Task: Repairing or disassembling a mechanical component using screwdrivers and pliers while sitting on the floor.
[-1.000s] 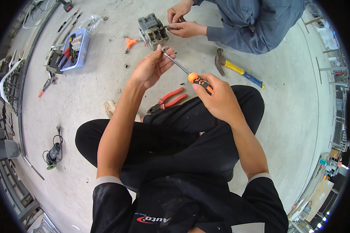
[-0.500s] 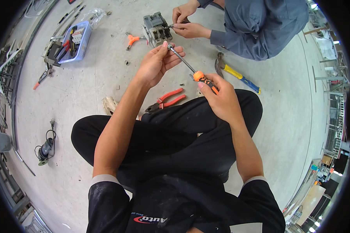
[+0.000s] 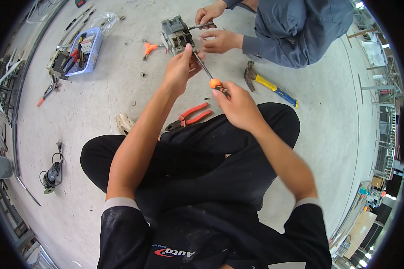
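Gripping screwdriver handle w/ R fingers; tip nr L fingers.

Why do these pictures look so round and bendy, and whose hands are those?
A wide fisheye camera on a person's head looks down, which bends straight edges. There's no robot: the bare arms from below are that person's. The right hand holds a screwdriver-like tool; the left hand is by its far end, though I can't tell if it's pinching anything. Another person's hands are beside the grey device. On the floor lie red-handled pliers, a hammer and a filled blue basket.
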Tool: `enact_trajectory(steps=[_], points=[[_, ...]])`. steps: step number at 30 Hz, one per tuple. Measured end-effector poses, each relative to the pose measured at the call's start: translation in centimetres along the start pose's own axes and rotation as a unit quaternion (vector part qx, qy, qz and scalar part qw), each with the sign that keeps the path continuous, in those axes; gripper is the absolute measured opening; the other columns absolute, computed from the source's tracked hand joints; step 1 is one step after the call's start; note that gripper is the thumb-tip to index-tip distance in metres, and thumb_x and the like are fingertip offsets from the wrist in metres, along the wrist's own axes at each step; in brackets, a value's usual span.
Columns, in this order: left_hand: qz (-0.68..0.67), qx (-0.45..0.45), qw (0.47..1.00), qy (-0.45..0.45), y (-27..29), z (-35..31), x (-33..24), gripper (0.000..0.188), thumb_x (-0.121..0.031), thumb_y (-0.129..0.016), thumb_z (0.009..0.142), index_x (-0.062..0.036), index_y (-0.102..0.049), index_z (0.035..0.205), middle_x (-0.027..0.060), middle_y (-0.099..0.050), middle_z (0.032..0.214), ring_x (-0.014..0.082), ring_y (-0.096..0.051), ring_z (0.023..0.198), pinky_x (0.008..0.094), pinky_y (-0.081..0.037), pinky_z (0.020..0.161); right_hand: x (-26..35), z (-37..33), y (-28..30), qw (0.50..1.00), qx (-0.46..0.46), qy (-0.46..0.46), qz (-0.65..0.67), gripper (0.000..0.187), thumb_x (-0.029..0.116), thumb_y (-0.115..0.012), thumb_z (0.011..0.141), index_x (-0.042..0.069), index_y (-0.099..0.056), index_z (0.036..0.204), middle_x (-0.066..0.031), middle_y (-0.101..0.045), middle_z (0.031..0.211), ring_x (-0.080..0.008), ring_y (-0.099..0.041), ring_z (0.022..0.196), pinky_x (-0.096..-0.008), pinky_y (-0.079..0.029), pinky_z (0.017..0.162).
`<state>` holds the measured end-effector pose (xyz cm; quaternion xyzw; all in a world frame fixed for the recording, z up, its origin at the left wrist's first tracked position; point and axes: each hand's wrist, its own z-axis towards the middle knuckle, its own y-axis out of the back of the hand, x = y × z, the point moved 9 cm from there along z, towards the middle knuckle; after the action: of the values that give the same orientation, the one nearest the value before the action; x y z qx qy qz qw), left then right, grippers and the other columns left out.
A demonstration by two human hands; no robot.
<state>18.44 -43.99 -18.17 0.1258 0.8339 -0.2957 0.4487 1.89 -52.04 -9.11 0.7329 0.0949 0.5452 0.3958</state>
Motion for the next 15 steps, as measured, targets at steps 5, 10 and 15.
enact_trajectory(steps=[5,10,15], points=[[-0.104,-0.015,0.994,-0.006,-0.3,4.7,0.4,0.036,-0.039,-0.045,0.110,-0.0092,-0.063,0.121,0.0020,-0.073,0.111,0.0141,-0.067,0.093,0.0339,-0.053,0.086,-4.0,6.5,-5.5,0.974,0.183,-0.129,0.044,0.035,0.030,-0.058,0.095,-0.005,-0.063,0.098,-0.0200,-0.070,0.083,-0.0353,-0.069,0.079,-0.0436,-0.053,0.075],[-0.136,-0.005,0.991,-0.011,0.1,6.3,1.7,0.033,-0.036,-0.044,0.110,-0.0121,-0.062,0.125,0.0010,-0.073,0.110,0.0141,-0.066,0.093,0.0327,-0.052,0.084,-5.3,9.8,-6.2,0.977,0.193,-0.053,-0.070,0.036,0.032,-0.055,0.095,-0.004,-0.062,0.095,-0.0194,-0.069,0.083,-0.0342,-0.069,0.082,-0.0454,-0.052,0.077],[-0.116,-0.025,0.993,0.019,1.5,7.1,3.3,0.030,-0.036,-0.044,0.111,-0.0156,-0.062,0.123,-0.0005,-0.072,0.114,0.0135,-0.065,0.097,0.0318,-0.052,0.088,-5.2,8.7,-7.6,0.966,0.233,-0.110,-0.024,0.035,0.032,-0.056,0.096,-0.002,-0.062,0.100,-0.0163,-0.068,0.086,-0.0299,-0.067,0.081,-0.0431,-0.051,0.075]])
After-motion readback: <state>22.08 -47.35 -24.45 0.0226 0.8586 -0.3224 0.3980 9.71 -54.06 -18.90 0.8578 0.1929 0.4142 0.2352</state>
